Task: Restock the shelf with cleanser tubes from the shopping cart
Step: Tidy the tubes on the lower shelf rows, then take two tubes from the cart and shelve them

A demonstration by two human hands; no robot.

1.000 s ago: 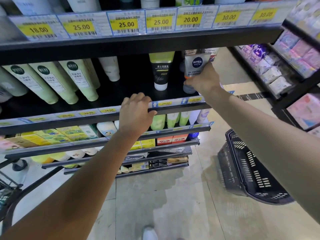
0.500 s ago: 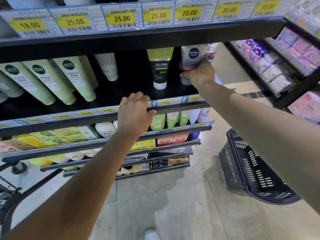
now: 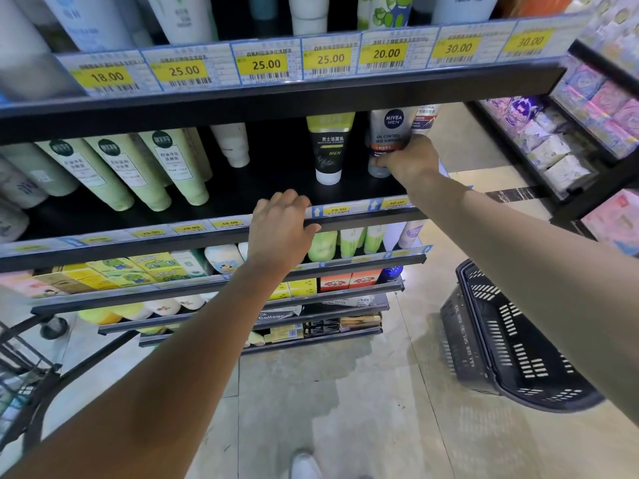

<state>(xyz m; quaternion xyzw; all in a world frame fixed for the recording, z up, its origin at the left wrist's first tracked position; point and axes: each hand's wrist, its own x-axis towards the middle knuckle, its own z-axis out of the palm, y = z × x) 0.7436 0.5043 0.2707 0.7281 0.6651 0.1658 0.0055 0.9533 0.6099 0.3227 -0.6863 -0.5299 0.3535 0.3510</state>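
- Head view, looking down along both forearms: the right hand (image 3: 409, 157) is at upper right of centre, its fingers curled round the lower body of a Nivea Men cleanser tube (image 3: 389, 133), just above the cap.
- That tube stands cap-down on the black shelf (image 3: 221, 202), at the shelf's right end. The grip near the base reads as steadying the tube upright in its slot.
- A second tube with a red and white label (image 3: 426, 117) sits directly behind the hand, mostly hidden.
- Left hand (image 3: 281, 229), centre of frame, rests over the shelf's front price rail (image 3: 345, 210), fingers spread and relaxed, holding nothing; judged a brace for the reach.
- Just left of the Nivea tube stands a black and lime men's cleanser tube (image 3: 330, 146), white cap down, apart from the hand.
- Pale green tubes (image 3: 152, 171) at middle left lean in a tilted row on their caps, bodies overlapping.
- Materials: tubes are smooth, glossy soft plastic, flat-crimped at the top and round at the cap; shelving is matte black metal with clear plastic label strips.
- Slotted black plastic basket (image 3: 518, 344) sits on the tiled floor at lower right.
- Wire shopping cart (image 3: 20, 371) shows at the lower left edge; its contents are too blurred to identify.
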